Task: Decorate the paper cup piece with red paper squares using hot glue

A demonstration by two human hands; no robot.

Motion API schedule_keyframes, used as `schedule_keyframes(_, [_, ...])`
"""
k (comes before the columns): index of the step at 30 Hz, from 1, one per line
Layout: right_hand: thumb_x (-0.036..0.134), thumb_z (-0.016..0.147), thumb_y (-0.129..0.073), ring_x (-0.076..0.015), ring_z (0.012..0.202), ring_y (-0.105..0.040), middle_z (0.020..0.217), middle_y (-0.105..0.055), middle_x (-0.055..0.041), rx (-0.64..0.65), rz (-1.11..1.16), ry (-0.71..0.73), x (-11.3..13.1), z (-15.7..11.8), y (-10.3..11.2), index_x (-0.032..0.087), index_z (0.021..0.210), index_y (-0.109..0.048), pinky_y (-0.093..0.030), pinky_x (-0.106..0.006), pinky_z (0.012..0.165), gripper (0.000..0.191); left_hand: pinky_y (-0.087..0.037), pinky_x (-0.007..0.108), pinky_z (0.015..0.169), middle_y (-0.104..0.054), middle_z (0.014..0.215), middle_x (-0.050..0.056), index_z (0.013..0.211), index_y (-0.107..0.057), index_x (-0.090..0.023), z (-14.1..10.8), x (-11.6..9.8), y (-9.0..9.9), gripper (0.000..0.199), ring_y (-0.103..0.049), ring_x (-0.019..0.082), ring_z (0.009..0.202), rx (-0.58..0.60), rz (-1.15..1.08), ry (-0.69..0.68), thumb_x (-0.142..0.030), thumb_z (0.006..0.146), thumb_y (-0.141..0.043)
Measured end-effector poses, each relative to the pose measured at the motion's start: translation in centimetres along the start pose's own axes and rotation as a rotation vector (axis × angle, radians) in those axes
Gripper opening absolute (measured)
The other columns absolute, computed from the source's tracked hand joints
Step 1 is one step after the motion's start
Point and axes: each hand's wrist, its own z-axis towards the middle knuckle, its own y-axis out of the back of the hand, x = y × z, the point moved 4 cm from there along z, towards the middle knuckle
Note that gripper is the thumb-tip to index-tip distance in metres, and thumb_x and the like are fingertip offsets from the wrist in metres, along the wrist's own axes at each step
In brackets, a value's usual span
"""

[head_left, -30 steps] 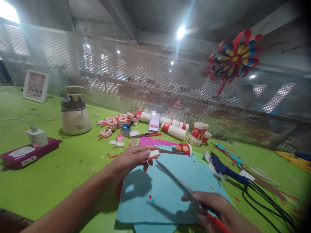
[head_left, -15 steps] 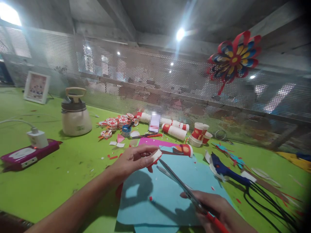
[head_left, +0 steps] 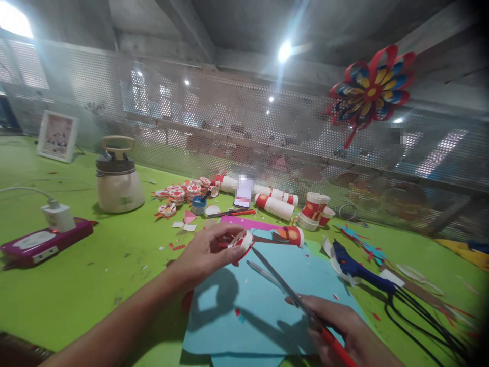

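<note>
My left hand [head_left: 210, 248] pinches a small red-and-white paper cup piece [head_left: 243, 240] between thumb and fingers, above a light blue sheet [head_left: 267, 316]. From the lower right, my right hand [head_left: 340, 323] grips red-handled scissors [head_left: 294, 295]. The blades are parted, and their tips lie just below the cup piece. Whether a blade touches it I cannot tell. Small red scraps [head_left: 237, 312] rest on the blue sheet beneath the hands. Behind the cup piece, a cut cup with a red end [head_left: 293, 236] lies on its side.
Finished red-and-white discs [head_left: 178, 194], a blue glue jar [head_left: 198, 205] and stacked cups [head_left: 275, 207] stand at the back. A blue glue gun [head_left: 359, 272] with black cables lies right. Left are a purple power strip [head_left: 76, 234] and a kettle-like pot [head_left: 119, 186].
My left hand has turned the cup piece, so more of its red-and-white patterned side shows. The scissors have stayed nearly in place, with blades still apart.
</note>
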Motion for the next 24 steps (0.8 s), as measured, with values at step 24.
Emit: schedule_keyframes(24, [0.03, 0.087, -0.055, -0.0211, 0.077, -0.069, 0.082, -0.073, -0.0038, 0.017, -0.023, 0.02, 0.5, 0.5, 0.1, 0.025, 0.119, -0.069, -0.056, -0.027, 0.069, 0.036, -0.055, 0.032, 0.067, -0.063, 0.088, 0.006, 0.102, -0.065, -0.013, 0.0, -0.1, -0.3, 0.041, -0.062, 0.016, 0.073, 0.036, -0.043, 0.017, -0.044, 0.077, -0.075])
